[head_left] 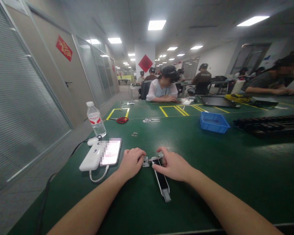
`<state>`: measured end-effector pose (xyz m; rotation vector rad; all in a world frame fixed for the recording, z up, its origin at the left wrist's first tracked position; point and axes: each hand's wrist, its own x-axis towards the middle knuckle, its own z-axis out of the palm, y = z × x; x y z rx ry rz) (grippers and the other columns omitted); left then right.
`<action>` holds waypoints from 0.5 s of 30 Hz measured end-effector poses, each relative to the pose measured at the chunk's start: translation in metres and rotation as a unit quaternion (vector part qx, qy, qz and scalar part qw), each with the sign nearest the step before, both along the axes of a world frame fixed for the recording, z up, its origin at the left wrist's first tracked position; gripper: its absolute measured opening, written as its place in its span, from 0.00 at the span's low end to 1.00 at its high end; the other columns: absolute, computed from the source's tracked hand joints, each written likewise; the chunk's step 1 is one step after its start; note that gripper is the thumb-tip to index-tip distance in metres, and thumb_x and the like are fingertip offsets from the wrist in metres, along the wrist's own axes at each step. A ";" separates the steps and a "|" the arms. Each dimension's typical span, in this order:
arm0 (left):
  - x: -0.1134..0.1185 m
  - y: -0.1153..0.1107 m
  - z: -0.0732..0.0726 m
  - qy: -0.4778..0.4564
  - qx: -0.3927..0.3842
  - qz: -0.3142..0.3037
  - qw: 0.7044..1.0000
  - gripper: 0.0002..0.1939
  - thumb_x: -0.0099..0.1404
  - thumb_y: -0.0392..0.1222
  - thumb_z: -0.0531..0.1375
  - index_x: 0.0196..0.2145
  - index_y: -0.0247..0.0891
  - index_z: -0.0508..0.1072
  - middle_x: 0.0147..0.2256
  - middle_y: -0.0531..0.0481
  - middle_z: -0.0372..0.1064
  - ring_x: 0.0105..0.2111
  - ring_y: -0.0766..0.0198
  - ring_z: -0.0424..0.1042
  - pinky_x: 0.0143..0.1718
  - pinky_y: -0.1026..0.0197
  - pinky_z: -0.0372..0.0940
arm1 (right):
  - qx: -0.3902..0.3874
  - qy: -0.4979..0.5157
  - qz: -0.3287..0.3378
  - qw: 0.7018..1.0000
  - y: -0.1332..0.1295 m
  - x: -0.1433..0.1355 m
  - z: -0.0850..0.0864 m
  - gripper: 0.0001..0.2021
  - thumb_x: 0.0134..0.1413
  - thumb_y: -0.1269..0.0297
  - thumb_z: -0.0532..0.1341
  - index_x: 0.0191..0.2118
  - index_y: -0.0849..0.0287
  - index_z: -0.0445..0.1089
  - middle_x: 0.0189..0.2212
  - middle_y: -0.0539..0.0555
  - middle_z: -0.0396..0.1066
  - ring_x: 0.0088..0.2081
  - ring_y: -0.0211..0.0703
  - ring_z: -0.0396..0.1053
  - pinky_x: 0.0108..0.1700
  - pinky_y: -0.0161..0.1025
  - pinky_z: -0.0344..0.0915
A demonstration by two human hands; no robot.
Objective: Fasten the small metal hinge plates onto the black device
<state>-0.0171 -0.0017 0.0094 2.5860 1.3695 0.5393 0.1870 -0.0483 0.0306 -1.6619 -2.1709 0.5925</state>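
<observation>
A long, narrow part (163, 181) with a black middle and white edges lies on the green table (201, 209), a grey tab at its near end. Metal hinge-like plates (146, 162) join its far end. My left hand (131, 163) is closed, with thumb and forefinger pinching the left edge of the plates. Over the far end of the black and white part is my right hand (175, 165); its thumb lies across the part while the forefinger stretches ahead, apart from the thumb. The right hand partly covers the right-hand metal piece.
To the left are a water bottle (96, 121), a white power bank (91, 158) and a lit phone (112, 151) on a cable. Ahead lie small metal pieces (134, 134), red-handled scissors (122, 120) and a bagged part (151, 120). A blue bin (214, 123) stands right; a person (164, 85) sits opposite.
</observation>
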 end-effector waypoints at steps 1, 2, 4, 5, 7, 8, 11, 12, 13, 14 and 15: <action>0.000 0.000 0.000 -0.001 0.000 -0.001 1.000 0.10 0.66 0.34 0.51 0.39 0.40 0.71 0.41 0.51 0.72 0.44 0.59 0.68 0.45 0.55 0.54 | -0.003 -0.010 -0.005 1.000 -0.003 -0.003 0.002 0.32 0.50 0.44 0.58 0.55 0.60 0.57 0.29 0.54 0.71 0.29 0.44 0.68 0.29 0.35 0.54; 0.000 0.000 -0.001 -0.002 0.000 -0.002 1.000 0.10 0.66 0.34 0.51 0.39 0.40 0.71 0.41 0.51 0.72 0.44 0.60 0.68 0.45 0.55 0.54 | -0.007 -0.019 -0.010 1.000 -0.005 -0.005 0.003 0.35 0.49 0.42 0.58 0.57 0.61 0.56 0.31 0.56 0.72 0.31 0.46 0.69 0.30 0.36 0.55; 0.000 0.000 -0.002 -0.003 0.002 -0.006 1.000 0.10 0.66 0.34 0.51 0.39 0.41 0.71 0.41 0.51 0.72 0.44 0.60 0.68 0.45 0.55 0.54 | -0.013 -0.032 -0.019 0.999 -0.009 -0.010 0.004 0.40 0.47 0.41 0.58 0.61 0.62 0.51 0.34 0.59 0.72 0.34 0.50 0.70 0.33 0.38 0.57; 0.001 0.000 -0.002 -0.004 0.002 -0.008 1.000 0.10 0.66 0.34 0.51 0.39 0.41 0.71 0.41 0.51 0.72 0.44 0.60 0.67 0.45 0.55 0.54 | -0.015 -0.036 -0.020 0.999 -0.011 -0.013 0.003 0.43 0.46 0.41 0.59 0.63 0.62 0.49 0.35 0.60 0.72 0.35 0.52 0.70 0.34 0.39 0.58; 0.001 0.001 -0.003 -0.005 -0.001 -0.008 1.000 0.10 0.66 0.35 0.51 0.39 0.40 0.71 0.41 0.50 0.72 0.44 0.59 0.67 0.45 0.55 0.54 | -0.016 -0.045 -0.021 0.999 -0.012 -0.018 0.000 0.45 0.47 0.45 0.60 0.65 0.63 0.43 0.36 0.60 0.73 0.37 0.53 0.71 0.35 0.40 0.58; 0.000 0.001 -0.003 -0.007 -0.002 -0.008 1.000 0.10 0.66 0.35 0.50 0.39 0.40 0.71 0.41 0.50 0.72 0.44 0.59 0.67 0.45 0.55 0.54 | -0.016 -0.048 -0.022 0.998 -0.012 -0.020 -0.003 0.45 0.47 0.49 0.60 0.66 0.63 0.42 0.35 0.60 0.73 0.36 0.53 0.71 0.35 0.40 0.58; -0.001 0.002 -0.003 -0.016 0.000 -0.005 1.000 0.11 0.66 0.35 0.50 0.39 0.41 0.71 0.41 0.50 0.72 0.44 0.59 0.68 0.45 0.54 0.54 | -0.011 -0.045 -0.032 0.998 -0.009 -0.022 -0.007 0.43 0.45 0.60 0.59 0.66 0.64 0.41 0.32 0.57 0.72 0.33 0.49 0.70 0.32 0.37 0.57; -0.002 0.003 -0.003 -0.019 0.002 -0.004 1.000 0.11 0.66 0.35 0.50 0.39 0.41 0.71 0.41 0.50 0.72 0.44 0.59 0.68 0.45 0.54 0.54 | -0.007 -0.039 -0.036 0.999 -0.008 -0.020 -0.007 0.43 0.43 0.62 0.59 0.66 0.64 0.41 0.30 0.56 0.72 0.31 0.48 0.70 0.31 0.36 0.56; -0.003 0.004 -0.003 -0.021 0.005 -0.003 1.000 0.11 0.67 0.35 0.50 0.39 0.41 0.71 0.41 0.51 0.72 0.44 0.59 0.68 0.46 0.54 0.54 | 0.000 -0.031 -0.041 0.999 -0.006 -0.016 -0.006 0.43 0.42 0.63 0.59 0.65 0.64 0.42 0.29 0.54 0.71 0.30 0.46 0.69 0.30 0.35 0.55; -0.004 0.005 -0.002 -0.023 0.006 -0.001 1.000 0.11 0.67 0.35 0.50 0.40 0.42 0.71 0.42 0.51 0.72 0.44 0.60 0.68 0.46 0.54 0.54 | 0.009 -0.023 -0.047 0.999 -0.005 -0.010 -0.004 0.43 0.42 0.64 0.60 0.65 0.64 0.42 0.28 0.53 0.71 0.28 0.45 0.68 0.29 0.35 0.55; -0.005 0.006 -0.002 -0.024 0.007 0.001 1.000 0.11 0.66 0.35 0.50 0.40 0.42 0.71 0.42 0.51 0.72 0.44 0.60 0.68 0.46 0.54 0.55 | 0.019 -0.016 -0.055 0.998 -0.004 -0.003 -0.002 0.43 0.42 0.64 0.60 0.65 0.64 0.43 0.27 0.52 0.70 0.27 0.43 0.67 0.28 0.34 0.54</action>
